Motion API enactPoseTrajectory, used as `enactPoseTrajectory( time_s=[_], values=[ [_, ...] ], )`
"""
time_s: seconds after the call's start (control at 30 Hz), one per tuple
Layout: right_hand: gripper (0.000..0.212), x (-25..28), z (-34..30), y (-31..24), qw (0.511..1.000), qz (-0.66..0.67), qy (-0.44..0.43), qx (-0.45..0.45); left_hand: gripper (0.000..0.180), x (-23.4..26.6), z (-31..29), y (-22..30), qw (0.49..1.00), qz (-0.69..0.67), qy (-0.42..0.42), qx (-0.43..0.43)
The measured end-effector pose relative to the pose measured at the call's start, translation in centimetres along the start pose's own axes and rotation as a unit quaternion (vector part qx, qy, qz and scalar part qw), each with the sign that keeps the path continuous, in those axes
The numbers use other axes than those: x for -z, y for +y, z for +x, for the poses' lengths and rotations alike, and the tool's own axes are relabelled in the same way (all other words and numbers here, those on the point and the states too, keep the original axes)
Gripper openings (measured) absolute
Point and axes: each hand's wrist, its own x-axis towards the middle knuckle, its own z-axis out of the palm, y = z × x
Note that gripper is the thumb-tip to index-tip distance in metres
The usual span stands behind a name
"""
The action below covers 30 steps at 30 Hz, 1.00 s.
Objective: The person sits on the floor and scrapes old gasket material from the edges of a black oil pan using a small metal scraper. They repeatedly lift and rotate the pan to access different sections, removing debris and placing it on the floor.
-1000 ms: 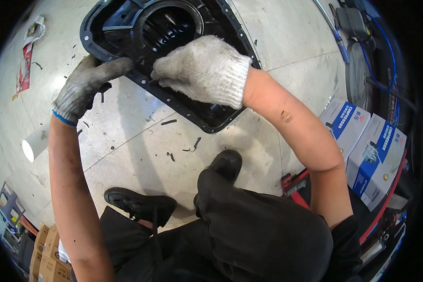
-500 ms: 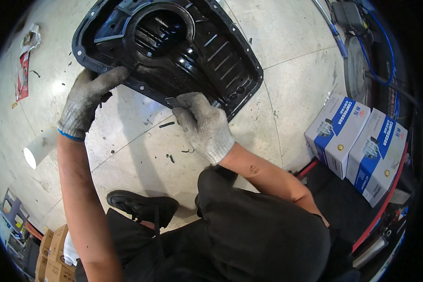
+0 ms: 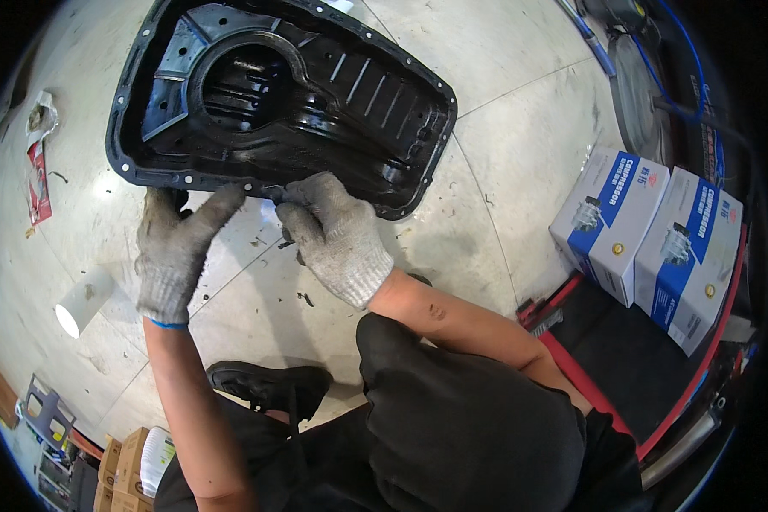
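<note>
A black, oily oil pan (image 3: 337, 128) is in front of me, its hollow side up, with a round opening and a flange with bolt holes. My left hand (image 3: 175, 256), in a dirty grey knit glove, grips the near rim toward its left end. Its thumb lies along the edge, and the fingertips are hidden under the pan. My right hand (image 3: 337, 239), also gloved, is pinched at the near rim just right of the left thumb. A small thin blade-like piece (image 3: 272, 193) shows at its fingertips, mostly covered.
Dark scraps (image 3: 305, 299) litter the tiled floor. A white cylinder (image 3: 85, 300) and a torn red-and-white packet (image 3: 39, 171) lie left. Two blue-and-white boxes (image 3: 610, 226) stand at right on a black, red-edged surface (image 3: 602, 354). Brown cartons (image 3: 130, 461) are at lower left.
The oil pan has turned counterclockwise, so its near rim lies almost level. My right hand has moved left along the rim, closer to my left hand. The view has shifted slightly too.
</note>
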Motion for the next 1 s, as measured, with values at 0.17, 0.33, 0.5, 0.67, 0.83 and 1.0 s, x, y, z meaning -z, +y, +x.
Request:
enactPoseTrajectory(
  time_s=[0.17, 0.33, 0.5, 0.67, 0.83, 1.0],
  values=[
    [0.025, -0.2, -0.3, -0.2, 0.997, 0.029, -0.02, -0.076, 0.105, -2.0, -2.2, 5.5, 0.974, 0.217, 0.059, -0.013],
    [0.019, -0.9, -0.6, 0.5, 0.993, 0.105, -0.013, -0.044, 0.079, -1.9, -1.8, 5.4, 0.958, 0.28, 0.053, 0.016],
    [0.023, -0.7, -0.1, 0.7, 0.994, 0.063, -0.054, 0.065, 0.103, -0.3, -1.3, 3.6, 0.974, 0.223, 0.0, -0.04],
    [0.022, -0.6, -2.0, 2.0, 0.975, 0.078, -0.143, 0.15, 0.107, 0.1, -4.2, 0.7, 0.995, 0.042, 0.001, -0.095],
    [0.023, -0.6, -3.9, 1.8, 0.958, -0.07, -0.159, 0.228, 0.108, -0.5, -8.3, -1.8, 0.992, 0.055, 0.107, -0.026],
    [0.025, 1.8, -3.1, 1.4, 0.993, 0.093, -0.036, 0.064, 0.058, -2.5, -11.1, -3.5, 0.967, -0.047, 0.25, -0.01]
  ],
)
